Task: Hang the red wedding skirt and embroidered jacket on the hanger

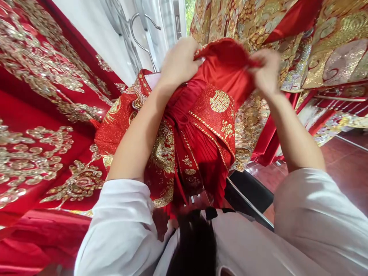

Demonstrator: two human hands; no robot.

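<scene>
A red garment (201,130) with gold embroidery and a pleated skirt hangs in front of me. My left hand (178,61) is closed on the left side of its red satin top edge. At the right side of that same edge, my right hand (266,73) pinches the cloth; it is slightly blurred. Both arms are raised, with white sleeves pushed up near the elbows. A metal hanger hook (140,34) shows just left of my left hand.
More red and gold embroidered garments (43,126) hang close on the left, and gold brocade ones (316,42) hang at the top right. A white curtained window (161,23) lies behind. Dark red floor tiles (345,165) show at the lower right.
</scene>
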